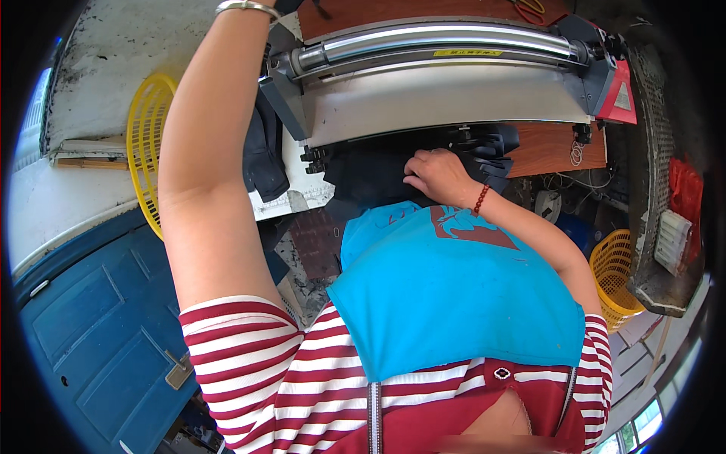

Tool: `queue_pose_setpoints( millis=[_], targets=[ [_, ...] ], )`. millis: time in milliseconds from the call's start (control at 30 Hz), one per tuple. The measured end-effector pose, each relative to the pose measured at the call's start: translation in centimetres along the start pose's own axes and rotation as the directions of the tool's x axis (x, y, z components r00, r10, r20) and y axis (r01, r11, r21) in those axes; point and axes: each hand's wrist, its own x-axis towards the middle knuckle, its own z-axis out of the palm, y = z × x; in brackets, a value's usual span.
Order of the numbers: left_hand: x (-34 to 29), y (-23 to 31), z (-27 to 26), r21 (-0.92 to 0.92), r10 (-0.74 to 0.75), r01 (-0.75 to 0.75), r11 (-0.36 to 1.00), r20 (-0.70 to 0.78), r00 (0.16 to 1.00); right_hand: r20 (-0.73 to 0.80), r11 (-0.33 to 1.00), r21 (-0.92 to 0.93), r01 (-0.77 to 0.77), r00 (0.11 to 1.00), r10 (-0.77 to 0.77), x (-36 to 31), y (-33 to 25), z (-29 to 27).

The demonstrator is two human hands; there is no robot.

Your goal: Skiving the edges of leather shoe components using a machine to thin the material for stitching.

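My right hand (440, 178), with a red bead bracelet at the wrist, is over black sheet material (367, 172) just below the machine's near edge. Its fingers are curled together and seem to grip the dark material; black on black hides the exact edge. More black cut pieces (495, 141) fan out in layers to the right of it. My left arm (208, 151) reaches far forward past the left end of the roller machine (446, 106). A metal bangle shows at that wrist, but the hand itself lies beyond the top edge.
A long metal roller (446, 38) spans the machine, with dark end housings. More black pieces (265, 151) lie on the white surface at left. Yellow baskets stand at left (144, 129) and right (614, 276). Orange-handled scissors (529, 9) lie behind the machine. A blue door (98, 318) is at lower left.
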Motion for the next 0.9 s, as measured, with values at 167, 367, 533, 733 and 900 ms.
queue_pose_setpoints(
  millis=[167, 367, 533, 733, 900],
  targets=[
    [-3.4, -1.0, 5.3, 0.246, -0.016, -0.014, 0.969, 0.117, 0.993, -0.205, 0.999, -0.008, -0.037, 0.978, 0.035, -0.2, -0.5, 0.5],
    [-4.8, -2.4, 7.1, 0.198, -0.011, -0.04, 0.979, 0.251, 0.968, -0.181, 0.986, -0.158, -0.048, 0.983, 0.019, 0.1, -0.8, 0.4],
    [-5.8, -2.9, 7.0, 0.142, 0.093, -0.131, 0.981, 0.252, 0.963, -0.222, 0.99, 0.097, 0.101, 0.972, -0.077, 0.3, 0.0, 0.4],
    [-7.7, -2.7, 7.7, 0.108, 0.141, -0.174, 0.979, 0.258, 0.956, -0.297, 0.871, 0.491, 0.0, 0.94, 0.167, -0.2, -1.1, -4.6],
    [-8.5, -2.4, 7.5, 0.171, 0.067, -0.164, 0.972, 0.467, 0.882, -0.253, 0.549, 0.835, -0.047, 0.853, 0.457, -0.1, -0.6, -7.8]
  ],
)
